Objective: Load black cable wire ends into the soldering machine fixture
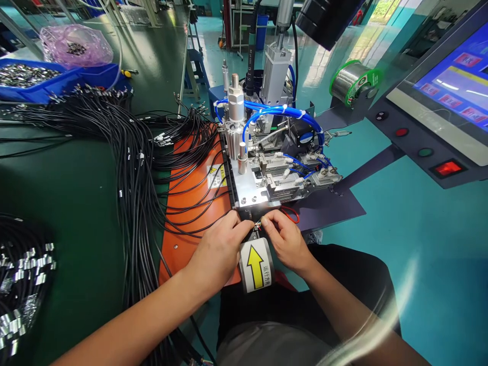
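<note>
At the near end of a soldering machine (251, 193), my two hands meet over a narrow track. My left hand (224, 241) is closed, thumb and forefinger pinching the end of a black cable, mostly hidden under the hand. Opposite it, my right hand (285, 239) pinches at the same spot, its fingertips on the thin wires (258, 224) at that cable's end. Small bright metal and a bit of red show between the fingertips; the exact part is too small to tell. Just below sits a white label (257, 267) with a yellow arrow.
Black cables (133, 168) lie bundled over the green table (84, 198) and an orange plate (183, 198). Blue trays (68, 84) of metal parts stand back left. A solder spool (353, 84) and control panel (430, 122) are on the right.
</note>
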Motion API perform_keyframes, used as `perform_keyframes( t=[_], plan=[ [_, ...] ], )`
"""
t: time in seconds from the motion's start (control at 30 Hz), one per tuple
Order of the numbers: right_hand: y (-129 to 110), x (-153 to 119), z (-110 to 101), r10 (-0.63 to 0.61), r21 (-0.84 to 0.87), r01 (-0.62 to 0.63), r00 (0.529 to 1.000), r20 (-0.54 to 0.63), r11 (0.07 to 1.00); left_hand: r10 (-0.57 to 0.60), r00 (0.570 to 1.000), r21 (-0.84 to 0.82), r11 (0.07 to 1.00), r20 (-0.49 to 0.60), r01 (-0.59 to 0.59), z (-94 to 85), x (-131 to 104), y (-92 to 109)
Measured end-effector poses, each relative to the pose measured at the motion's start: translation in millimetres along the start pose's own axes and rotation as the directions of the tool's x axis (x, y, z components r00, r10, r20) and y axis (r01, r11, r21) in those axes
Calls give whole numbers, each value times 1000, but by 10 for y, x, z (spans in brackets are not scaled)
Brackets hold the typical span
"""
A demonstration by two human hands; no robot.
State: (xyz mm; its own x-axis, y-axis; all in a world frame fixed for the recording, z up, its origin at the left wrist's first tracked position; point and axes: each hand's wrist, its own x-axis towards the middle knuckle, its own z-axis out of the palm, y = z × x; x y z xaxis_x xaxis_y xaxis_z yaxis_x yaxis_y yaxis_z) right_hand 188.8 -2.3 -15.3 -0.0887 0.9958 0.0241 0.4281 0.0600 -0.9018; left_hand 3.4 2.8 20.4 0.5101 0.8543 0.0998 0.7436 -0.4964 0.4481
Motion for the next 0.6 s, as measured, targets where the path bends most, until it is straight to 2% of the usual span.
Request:
perform_keyframes(
  t=[0.6],
  plan=[
    [1,9,-12,-14,28,14,1000,4,1000,12,1000,35,999,10,-12,0,-11,5]
  ],
)
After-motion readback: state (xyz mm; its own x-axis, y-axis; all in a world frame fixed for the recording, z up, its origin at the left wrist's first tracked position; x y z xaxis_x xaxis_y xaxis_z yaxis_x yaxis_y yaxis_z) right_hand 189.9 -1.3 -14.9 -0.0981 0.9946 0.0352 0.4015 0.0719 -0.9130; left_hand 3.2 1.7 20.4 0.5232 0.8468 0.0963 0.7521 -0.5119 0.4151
